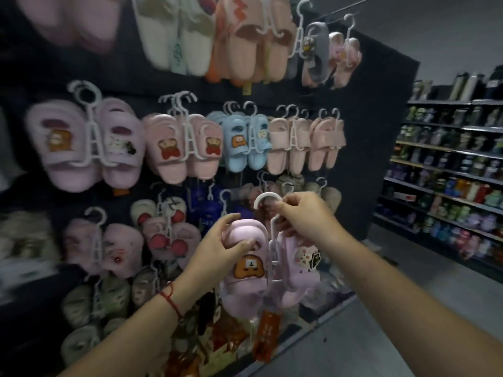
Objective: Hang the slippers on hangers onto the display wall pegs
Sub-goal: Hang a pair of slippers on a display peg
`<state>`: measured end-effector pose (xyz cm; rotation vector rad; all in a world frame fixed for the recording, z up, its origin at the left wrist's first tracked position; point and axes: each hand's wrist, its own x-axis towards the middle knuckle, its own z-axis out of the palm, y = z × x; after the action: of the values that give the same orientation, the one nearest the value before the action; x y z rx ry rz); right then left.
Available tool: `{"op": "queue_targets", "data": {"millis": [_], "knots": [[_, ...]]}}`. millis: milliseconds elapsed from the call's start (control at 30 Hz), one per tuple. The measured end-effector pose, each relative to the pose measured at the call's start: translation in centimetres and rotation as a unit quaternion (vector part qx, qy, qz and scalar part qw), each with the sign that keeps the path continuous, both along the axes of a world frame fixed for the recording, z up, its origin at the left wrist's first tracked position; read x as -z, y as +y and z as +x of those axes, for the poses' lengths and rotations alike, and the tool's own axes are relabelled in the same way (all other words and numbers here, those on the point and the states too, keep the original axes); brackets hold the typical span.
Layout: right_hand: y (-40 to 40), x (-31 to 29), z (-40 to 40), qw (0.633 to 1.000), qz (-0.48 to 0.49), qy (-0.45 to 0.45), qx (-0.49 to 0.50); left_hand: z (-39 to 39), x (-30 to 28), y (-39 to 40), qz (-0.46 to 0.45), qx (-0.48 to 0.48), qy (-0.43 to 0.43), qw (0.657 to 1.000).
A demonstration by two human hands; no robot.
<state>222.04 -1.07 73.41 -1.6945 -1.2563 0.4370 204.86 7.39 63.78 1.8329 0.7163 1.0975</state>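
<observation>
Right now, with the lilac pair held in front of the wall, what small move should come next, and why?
Probably lift the pair toward a wall peg. The right hand pinches the white hanger just under its hook, which hangs on nothing yet, and the left hand grips the lilac slipper with the bear. Matching lilac pairs hang upper left.

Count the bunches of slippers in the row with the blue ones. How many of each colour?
Lilac: 1
Pink: 1
Blue: 1
Peach: 2
Total: 5 bunches
</observation>
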Motion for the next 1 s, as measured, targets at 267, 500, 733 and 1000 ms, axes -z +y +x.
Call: {"op": "queue_targets", "data": {"millis": [267,500,733,1000], "knots": [[4.9,0.3,-9.1,0.981,0.068,0.124,-0.136,-12.1,-0.6,1.9,-0.024,-0.112,-0.048,0.992],[9.6,-0.4,-20.9,0.969,0.113,0.103,-0.193,-25.0,-1.6,3.1,-0.028,-0.170,-0.071,0.982],[15.3,-3.4,-32.1,0.966,0.122,0.077,-0.215,-37.3,-4.1,5.5,-0.010,-0.131,-0.019,0.991],[20.0,-7.2,-35.0,0.978,0.148,0.054,-0.140,-39.7,-8.4,11.8,0.033,-0.089,0.027,0.995]]}}
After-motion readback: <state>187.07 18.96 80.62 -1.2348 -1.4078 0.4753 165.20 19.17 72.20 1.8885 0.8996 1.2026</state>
